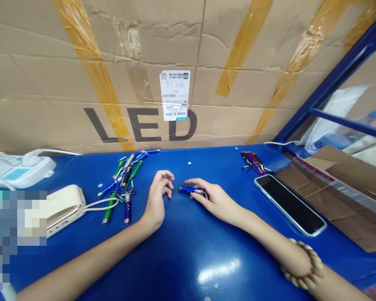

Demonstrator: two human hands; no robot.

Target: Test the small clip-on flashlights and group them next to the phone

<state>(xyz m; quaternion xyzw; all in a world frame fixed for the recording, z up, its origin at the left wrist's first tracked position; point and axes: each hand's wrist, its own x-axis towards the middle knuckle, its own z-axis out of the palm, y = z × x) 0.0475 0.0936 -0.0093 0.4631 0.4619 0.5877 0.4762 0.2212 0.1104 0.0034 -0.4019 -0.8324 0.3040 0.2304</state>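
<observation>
My right hand (211,196) is closed on a small blue keychain flashlight (191,190), thumb on the near side and fingers on the far side, low over the blue tabletop (188,251). To its left, my left hand (159,198) holds nothing, its fingers loosely curved and apart. Left of that hand lies a loose pile of similar flashlights with carabiner clips, among them a green one (108,209), a purple one (127,209) and a black one (126,177). Several more, dark and red (253,161), lie side by side at the back right.
A big cardboard box (188,54) stands along the back edge. A phone (290,205) and a flattened carton (341,200) lie on the right, beside a blue metal frame (347,121). On the left are a white power bank (65,209) with a strap and a power strip (28,171).
</observation>
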